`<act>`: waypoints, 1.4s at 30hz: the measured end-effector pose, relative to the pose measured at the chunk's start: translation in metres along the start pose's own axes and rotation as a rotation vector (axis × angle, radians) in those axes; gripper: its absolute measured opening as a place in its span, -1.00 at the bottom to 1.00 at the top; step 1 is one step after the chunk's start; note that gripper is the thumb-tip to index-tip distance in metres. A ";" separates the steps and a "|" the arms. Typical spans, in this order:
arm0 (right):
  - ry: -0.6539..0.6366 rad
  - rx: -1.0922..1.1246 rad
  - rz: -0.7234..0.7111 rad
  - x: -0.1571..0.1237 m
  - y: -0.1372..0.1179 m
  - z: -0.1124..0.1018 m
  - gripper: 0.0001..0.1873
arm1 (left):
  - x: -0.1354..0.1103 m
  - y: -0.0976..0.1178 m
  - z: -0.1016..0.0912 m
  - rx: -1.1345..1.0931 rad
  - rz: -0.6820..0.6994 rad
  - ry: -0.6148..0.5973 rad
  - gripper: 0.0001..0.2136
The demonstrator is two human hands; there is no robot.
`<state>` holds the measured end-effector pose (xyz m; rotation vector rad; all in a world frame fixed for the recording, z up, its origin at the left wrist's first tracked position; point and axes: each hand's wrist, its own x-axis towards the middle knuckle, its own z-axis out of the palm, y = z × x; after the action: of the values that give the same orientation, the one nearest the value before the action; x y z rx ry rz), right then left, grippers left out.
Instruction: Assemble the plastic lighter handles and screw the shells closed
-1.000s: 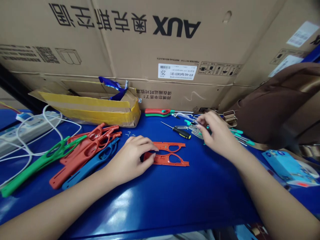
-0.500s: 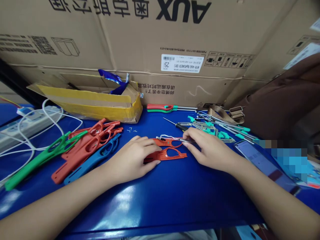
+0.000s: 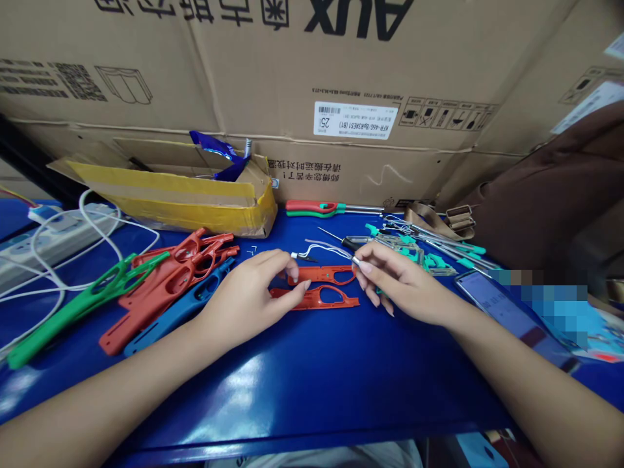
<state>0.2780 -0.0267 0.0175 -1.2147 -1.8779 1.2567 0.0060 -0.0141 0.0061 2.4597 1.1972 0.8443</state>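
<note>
Two red lighter casing halves lie one beyond the other on the blue table: the far half [image 3: 319, 274] and the near half [image 3: 312, 299]. My left hand [image 3: 251, 292] is over their left ends, thumb and index finger apart with nothing between them. Between thumb and fingers, my right hand [image 3: 397, 279] pinches a metal lighter tube [image 3: 357, 261], most of it hidden by the hand. White wires [image 3: 326, 247] run left from the tube to a small black part [image 3: 305, 257] near my left index finger. Behind the right hand lies a screwdriver [image 3: 350, 244].
At left lie several red casing halves [image 3: 151, 305], a blue one [image 3: 180, 309], a green one [image 3: 73, 315] and a power strip [image 3: 17, 250]. A yellow-taped carton [image 3: 195, 208], an assembled lighter [image 3: 312, 208], metal tubes [image 3: 439, 244] and a phone [image 3: 487, 299] stand or lie around.
My left fingers have spread and lifted off the casing halves. The tube has tilted in my right hand, and its wires and black part have risen away from the far half.
</note>
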 end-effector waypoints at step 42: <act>-0.170 -0.156 -0.054 0.002 -0.002 0.004 -0.65 | 0.001 0.002 0.013 -0.266 0.088 0.011 -0.82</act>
<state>0.2734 -0.0271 0.0180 -1.1577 -2.1522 1.2372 0.0158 -0.0140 -0.0030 2.3067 0.9188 0.9733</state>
